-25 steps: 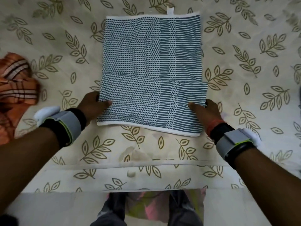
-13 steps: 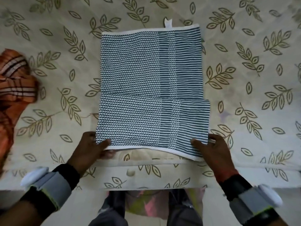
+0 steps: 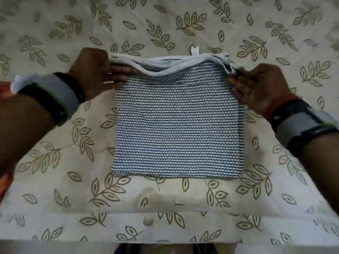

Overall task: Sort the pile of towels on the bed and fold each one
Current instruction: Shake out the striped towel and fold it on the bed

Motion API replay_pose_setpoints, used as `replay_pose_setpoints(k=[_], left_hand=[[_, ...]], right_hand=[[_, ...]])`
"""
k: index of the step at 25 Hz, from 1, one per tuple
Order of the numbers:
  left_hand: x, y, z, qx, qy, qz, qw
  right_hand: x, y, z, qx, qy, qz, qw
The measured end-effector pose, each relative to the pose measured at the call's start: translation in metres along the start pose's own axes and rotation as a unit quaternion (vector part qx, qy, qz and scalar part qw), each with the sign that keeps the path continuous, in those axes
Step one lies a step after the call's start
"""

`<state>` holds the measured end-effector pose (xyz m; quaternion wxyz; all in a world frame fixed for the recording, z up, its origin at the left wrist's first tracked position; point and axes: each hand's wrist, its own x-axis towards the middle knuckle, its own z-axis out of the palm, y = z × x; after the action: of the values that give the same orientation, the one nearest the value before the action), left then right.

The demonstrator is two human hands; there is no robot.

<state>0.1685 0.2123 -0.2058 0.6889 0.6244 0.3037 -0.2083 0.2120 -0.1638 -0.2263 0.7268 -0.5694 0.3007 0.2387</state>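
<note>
l hand [image 3: 93, 72] fingers grip towel [image 3: 176, 125] corner @ 10 o'clock | r hand [image 3: 262, 88] fingers pinch corner @ 2 | towel doubled over on bed [image 3: 55, 180]

The bed [image 3: 165, 208] wears a cream sheet printed with olive leaf sprigs. A blue-and-white herringbone towel [image 3: 176, 129], folded to a rough square, lies at its middle, nearer the front edge. Orange cloth [image 3: 4, 182] shows at the left edge.
</note>
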Motion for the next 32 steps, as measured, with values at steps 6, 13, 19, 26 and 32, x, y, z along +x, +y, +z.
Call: replay_pose_setpoints(k=[6,13,19,26,32], left_hand=[[0.074,-0.003,0.009,0.206,0.127,0.033,0.97],[0.106,-0.009,-0.009,0.213,0.217,0.082,0.949],[0.125,-0.02,-0.001,0.367,0.247,0.076,0.894],[0.084,-0.089,0.06,0.62,-0.005,0.515,0.592],[0.111,-0.136,0.065,0.679,0.141,0.396,0.602]], right_hand=[[0.075,0.007,0.007,-0.227,0.023,-0.017,0.974],[0.114,0.004,-0.003,-0.301,0.162,-0.138,0.93],[0.131,0.019,-0.003,-0.271,0.218,-0.148,0.926],[0.078,0.093,0.041,-0.43,0.146,-0.498,0.739],[0.093,0.143,0.041,-0.656,0.126,-0.439,0.601]])
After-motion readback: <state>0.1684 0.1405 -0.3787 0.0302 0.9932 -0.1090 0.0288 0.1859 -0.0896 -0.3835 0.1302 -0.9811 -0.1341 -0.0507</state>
